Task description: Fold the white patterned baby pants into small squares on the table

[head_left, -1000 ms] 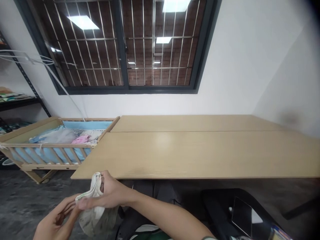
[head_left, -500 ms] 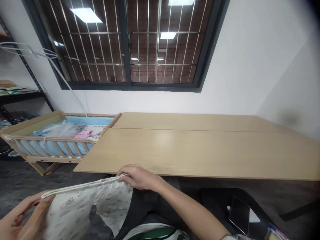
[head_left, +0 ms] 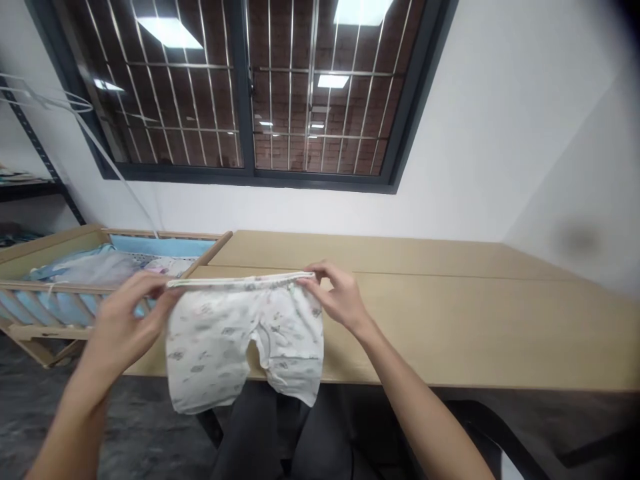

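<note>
A small pair of white shorts (head_left: 215, 340) with a faint printed pattern hangs from its waistband, stretched between my two hands. My left hand (head_left: 133, 313) pinches the waistband's left end between thumb and fingers. At the right end, my right hand (head_left: 336, 293) grips the same band in a pinch. Both legs of the shorts dangle over the front edge of the wooden table (head_left: 440, 333), with a gap showing between them.
To the left of the table stands a wooden crib (head_left: 55, 290) with blue lining and bedding inside. A white hoop stand (head_left: 107, 157) rises from it. Behind are a barred window (head_left: 245, 87) and a white wall. Part of a black chair (head_left: 493, 433) shows at lower right.
Both hands have lifted the shorts up and to the right, from below the table's left corner to over its front edge. The shorts now hang spread out, facing me.
</note>
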A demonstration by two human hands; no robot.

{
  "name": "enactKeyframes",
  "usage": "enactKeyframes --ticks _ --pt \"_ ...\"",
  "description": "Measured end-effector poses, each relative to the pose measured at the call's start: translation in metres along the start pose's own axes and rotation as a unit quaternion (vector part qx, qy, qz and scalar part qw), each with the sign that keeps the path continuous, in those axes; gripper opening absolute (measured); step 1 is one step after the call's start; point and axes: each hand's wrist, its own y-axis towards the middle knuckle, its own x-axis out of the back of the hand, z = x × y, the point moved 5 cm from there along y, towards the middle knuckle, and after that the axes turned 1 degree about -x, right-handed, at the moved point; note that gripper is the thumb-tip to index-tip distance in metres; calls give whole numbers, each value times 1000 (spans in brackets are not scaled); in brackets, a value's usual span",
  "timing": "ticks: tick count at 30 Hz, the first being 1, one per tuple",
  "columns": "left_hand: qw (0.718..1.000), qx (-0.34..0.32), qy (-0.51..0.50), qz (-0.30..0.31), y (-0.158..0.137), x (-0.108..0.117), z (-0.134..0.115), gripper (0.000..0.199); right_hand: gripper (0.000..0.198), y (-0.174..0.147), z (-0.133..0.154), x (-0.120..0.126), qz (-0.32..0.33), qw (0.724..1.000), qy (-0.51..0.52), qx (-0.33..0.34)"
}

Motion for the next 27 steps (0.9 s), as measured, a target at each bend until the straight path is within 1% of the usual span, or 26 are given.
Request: enactKeyframes --ticks 2,3,4,6,8,9,11,13,15,19,23,27 --pt "999 -28 -40 5 26 -45 -5 37 27 9 -36 6 -5 999 -12 -31" --pt "999 -22 -47 15 36 -71 -3 38 25 11 -56 6 2 999 -16 -44" --pt "998 -3 -42 39 43 -99 2 39 23 12 -76 6 13 998 -21 -55" --pt "993 45 -18 106 49 -155 13 38 21 11 -115 2 44 996 -33 -75" --pt "986 67 -1 154 49 -201 21 35 21 7 -154 -4 77 990 -47 -105" --pt "983 70 5 171 48 -220 23 33 21 4 -173 -8 92 987 -55 -122" --pt "977 72 17 198 47 -251 26 30 21 0 -207 -16 113 978 -86 -152" --pt "972 78 33 220 47 -274 30 29 20 -2 -235 -26 123 970 -126 -167" --pt "966 89 50 237 50 -293 36 28 18 0 -257 -34 120 964 -157 -175" --pt "954 117 82 264 56 -322 50 26 15 6 -286 -48 106 954 -192 -204" --pt "942 141 110 284 60 -340 58 30 14 7 -304 -60 103 944 -210 -231" --pt "934 151 129 299 64 -349 57 31 13 5 -319 -66 100 937 -211 -261"
